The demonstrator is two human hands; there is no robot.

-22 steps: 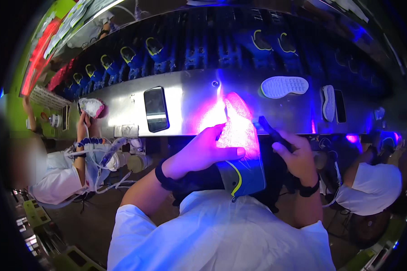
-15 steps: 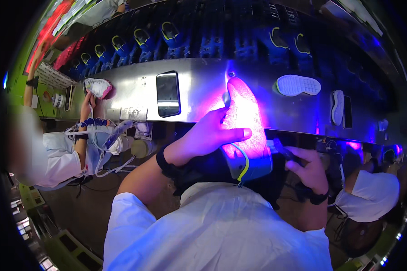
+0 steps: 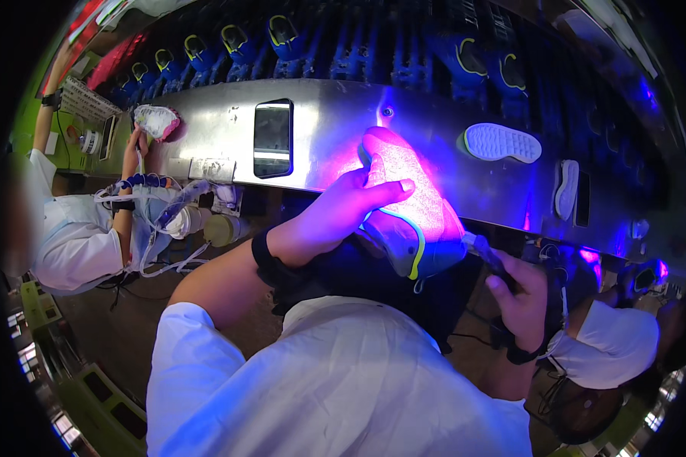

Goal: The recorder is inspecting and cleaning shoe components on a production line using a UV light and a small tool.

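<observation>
A shoe upper with a yellow-green collar edge is held in front of me over the bench's near edge, its toe pointing away. Purple-pink light floods its upturned underside. My left hand is closed around its left side, thumb across the lit surface. In my right hand is a slim dark-handled tool, perhaps a brush; its pale tip is close to the heel end. Whether the tip touches the shoe I cannot tell.
A metal bench carries a phone, a white sole and another sole. Beyond it, several dark shoes stand on a rack. At left a co-worker's hand holds a white-and-pink shoe piece. Another person sits at right.
The shoe has tilted, its heel end swinging right and its toe shifting left. My left hand has turned with it. The tool's tip is now more visible beside the heel.
</observation>
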